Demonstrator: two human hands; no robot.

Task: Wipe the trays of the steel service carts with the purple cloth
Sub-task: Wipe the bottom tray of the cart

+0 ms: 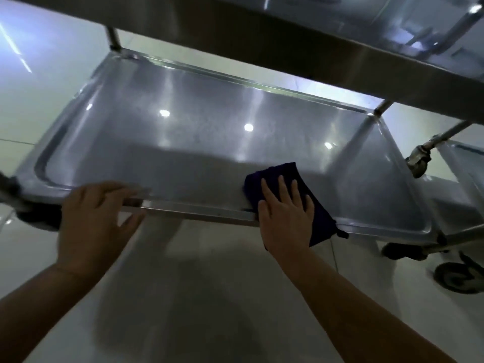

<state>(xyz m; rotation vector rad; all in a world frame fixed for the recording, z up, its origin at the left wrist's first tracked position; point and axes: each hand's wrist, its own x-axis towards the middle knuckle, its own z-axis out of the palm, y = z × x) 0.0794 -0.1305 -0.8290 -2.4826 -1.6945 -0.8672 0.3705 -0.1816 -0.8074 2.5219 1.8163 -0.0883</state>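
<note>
R hand (285,213) is flat on the purple cloth (281,176), fingers straight and slightly spread, pressing it down onto the lower tray (183,132) right at the near rim. Cloth is folded into a dark pad: part lies on the tray floor ahead of the fingertips, part drapes over the near edge under the palm and wrist, w/ a corner hanging off to the R of the hand. L hand (97,216) is well apart to the L, gripping that same near rim, fingers curled over the top of the edge, thumb underneath on the outside. Tray floor stretches away from both hands, shiny, w/ ceiling-light reflections beyond the cloth and a shadow band across the near half. Above and past the hands sits the upper tray (262,40) of the cart, seen from its underside, on steel posts at the far corners. R of the cloth hand, a second cart's caster (457,276) on the pale floor (209,297), plus another caster (419,161) higher up, just beyond the tray's R end. Both forearms bare, reaching in from below.
</note>
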